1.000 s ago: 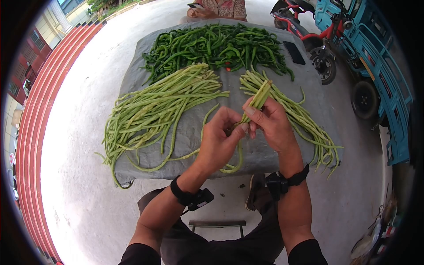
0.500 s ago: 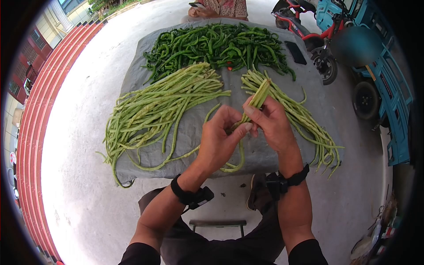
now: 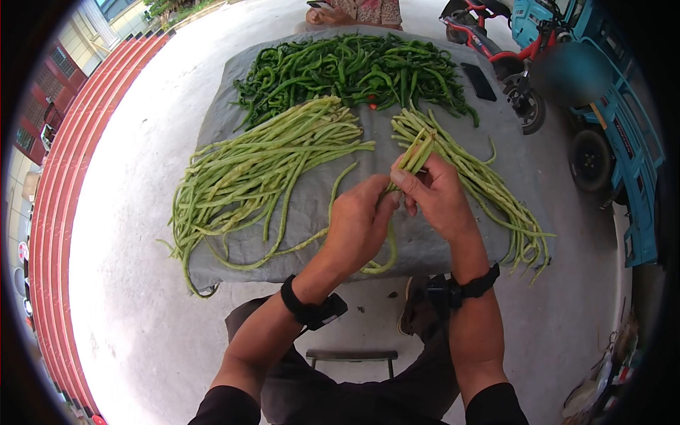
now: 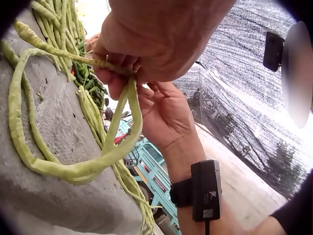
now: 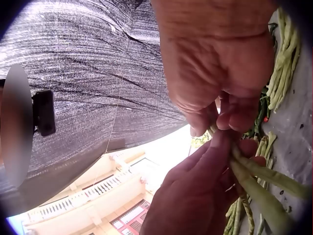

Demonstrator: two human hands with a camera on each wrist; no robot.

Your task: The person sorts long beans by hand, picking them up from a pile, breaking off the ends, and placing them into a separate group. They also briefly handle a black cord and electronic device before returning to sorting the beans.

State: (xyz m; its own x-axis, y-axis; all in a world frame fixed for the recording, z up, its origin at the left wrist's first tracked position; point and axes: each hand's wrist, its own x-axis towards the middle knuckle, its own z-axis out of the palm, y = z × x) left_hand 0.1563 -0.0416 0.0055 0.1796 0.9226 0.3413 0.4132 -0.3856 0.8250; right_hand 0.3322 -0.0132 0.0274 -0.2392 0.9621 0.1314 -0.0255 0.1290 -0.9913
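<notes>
Both hands meet over the table's near half in the head view, working on a few long beans. My right hand (image 3: 443,202) grips a small bundle of bean ends (image 3: 419,150), which stick up past its thumb. Close against it, my left hand (image 3: 358,223) pinches the same beans lower down, fingertips partly hidden. Their long ends hang in a loop (image 4: 61,170) below the left hand in the left wrist view. A big pile of long beans (image 3: 262,170) lies to the left, a smaller bunch (image 3: 489,188) to the right.
Green peppers (image 3: 354,67) are heaped at the far side of the grey-covered table (image 3: 312,212). A black phone (image 3: 479,81) lies at the far right corner. Across the table sits a person (image 3: 358,13) holding a phone. A blue cargo tricycle (image 3: 630,152) stands at the right.
The left hand has turned slightly, its fingers drawing in against the right hand. The bean ends above the right thumb stand a little lower and more spread. The piles have not changed.
</notes>
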